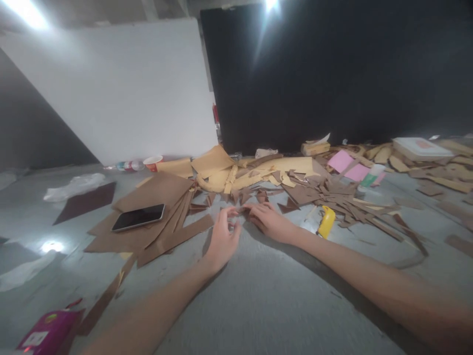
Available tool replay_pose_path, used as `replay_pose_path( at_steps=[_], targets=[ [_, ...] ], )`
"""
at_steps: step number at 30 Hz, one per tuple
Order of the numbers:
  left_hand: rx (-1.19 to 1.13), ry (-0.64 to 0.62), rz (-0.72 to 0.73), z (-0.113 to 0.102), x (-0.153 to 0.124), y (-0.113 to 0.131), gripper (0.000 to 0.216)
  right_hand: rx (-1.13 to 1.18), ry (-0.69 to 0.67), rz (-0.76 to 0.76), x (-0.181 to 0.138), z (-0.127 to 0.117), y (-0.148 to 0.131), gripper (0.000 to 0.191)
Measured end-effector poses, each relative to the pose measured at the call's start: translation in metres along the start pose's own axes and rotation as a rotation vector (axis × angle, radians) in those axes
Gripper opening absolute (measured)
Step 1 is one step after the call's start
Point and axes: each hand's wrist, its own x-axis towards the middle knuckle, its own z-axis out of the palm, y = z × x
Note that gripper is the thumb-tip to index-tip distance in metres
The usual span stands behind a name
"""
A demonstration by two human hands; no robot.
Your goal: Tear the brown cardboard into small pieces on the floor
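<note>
At the middle of the table, my left hand (223,235) and my right hand (271,223) meet fingertip to fingertip. Between them is a small brown piece (241,210), mostly hidden by the fingers. My left fingers are curled, with the thumb set lower. The fingers of my right hand are bent down over the piece from the other side. Just beyond the fingertips lie several small brown triangular scraps (262,195). A yellow tool (326,222), perhaps a cutter, rests on the table right of my right hand.
A phone (138,218) lies on stacked brown sheets (158,190) at left. Brown strips (342,197) and yellowish offcuts (254,177) are heaped behind. Also around are a paper cup (152,162), a pink sheet (347,165), a white-lidded box (423,148) and a purple object (50,333).
</note>
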Motion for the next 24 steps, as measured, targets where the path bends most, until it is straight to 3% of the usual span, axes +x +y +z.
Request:
replay_pose_path(
  at_steps=[3, 7, 9, 13, 17, 20, 24],
  targets=[
    [0.139, -0.004, 0.109, 0.001, -0.001, -0.003, 0.043, 0.070, 0.020, -0.036, -0.003, -0.002, -0.008, 0.017],
    [0.221, -0.284, 0.218, 0.003, -0.002, 0.002, 0.036, 0.187, 0.119, -0.038, -0.010, -0.009, -0.016, 0.015],
    [0.243, -0.343, 0.241, 0.002, -0.002, 0.004, 0.026, 0.237, 0.152, -0.023, -0.013, -0.013, -0.018, 0.021],
    [0.206, -0.324, 0.187, 0.001, -0.002, 0.005, 0.015, 0.274, 0.220, 0.080, -0.018, -0.017, -0.018, 0.029],
    [0.121, -0.233, 0.033, 0.000, -0.001, 0.005, 0.018, 0.279, 0.307, 0.147, -0.019, -0.014, -0.017, 0.026],
    [0.038, -0.256, -0.049, -0.003, 0.001, 0.006, 0.028, 0.298, 0.292, 0.164, -0.019, -0.012, -0.016, 0.026],
    [-0.031, -0.308, -0.017, -0.006, 0.001, 0.009, 0.035, 0.284, 0.231, 0.142, -0.020, -0.013, -0.017, 0.026]
  ],
)
